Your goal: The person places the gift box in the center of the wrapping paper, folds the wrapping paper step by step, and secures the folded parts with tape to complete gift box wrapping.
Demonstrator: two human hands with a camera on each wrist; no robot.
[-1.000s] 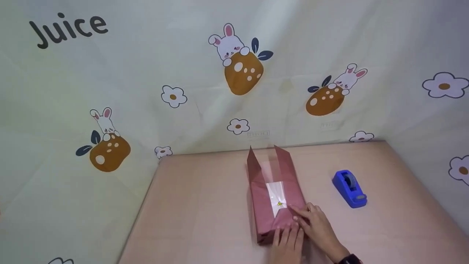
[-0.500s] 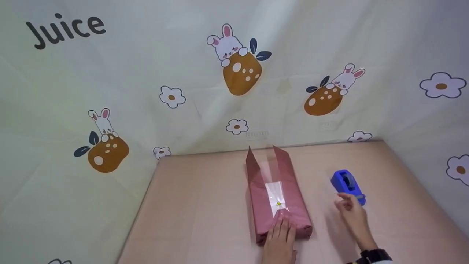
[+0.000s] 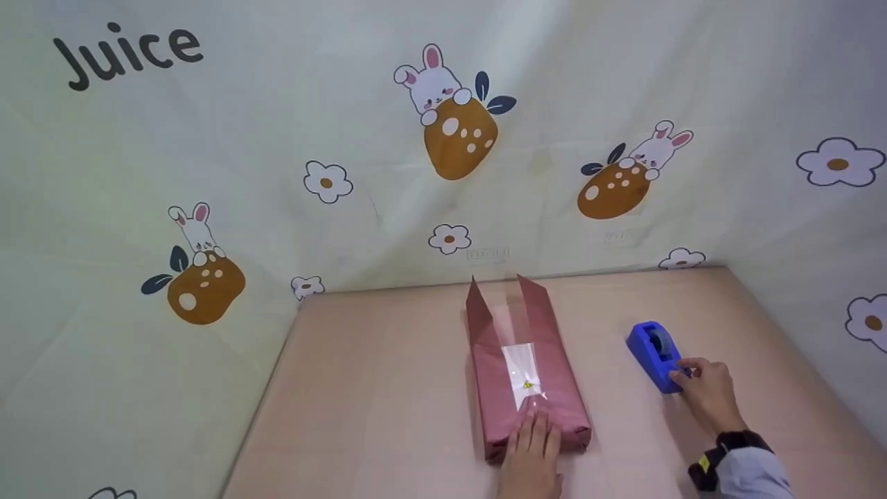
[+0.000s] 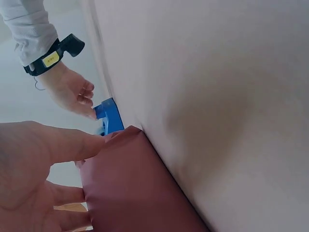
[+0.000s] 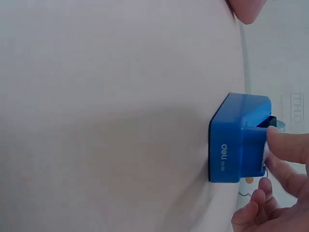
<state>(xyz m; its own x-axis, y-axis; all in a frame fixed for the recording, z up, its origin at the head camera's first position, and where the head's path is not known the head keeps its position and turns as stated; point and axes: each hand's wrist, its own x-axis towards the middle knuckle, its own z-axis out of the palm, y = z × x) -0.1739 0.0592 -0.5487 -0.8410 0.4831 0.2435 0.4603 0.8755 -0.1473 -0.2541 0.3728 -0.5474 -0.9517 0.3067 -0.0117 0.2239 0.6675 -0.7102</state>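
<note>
While the left hand [image 3: 532,443] is pressing flat, fingers straight, on the pink-wrapped parcel [image 3: 527,378] mid-surface [image 3: 388,402], the right hand [image 3: 707,394] is pinching at the blue "deli" tape dispenser [image 3: 655,346] beside it; "Juice" is showing on the backdrop [image 3: 277,138].

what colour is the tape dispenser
Blue; the tape dispenser shows best in the right wrist view.

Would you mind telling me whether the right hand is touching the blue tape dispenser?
Touching: the right wrist view shows the right hand with a fingertip on the blue tape dispenser at its cutter end.
</note>
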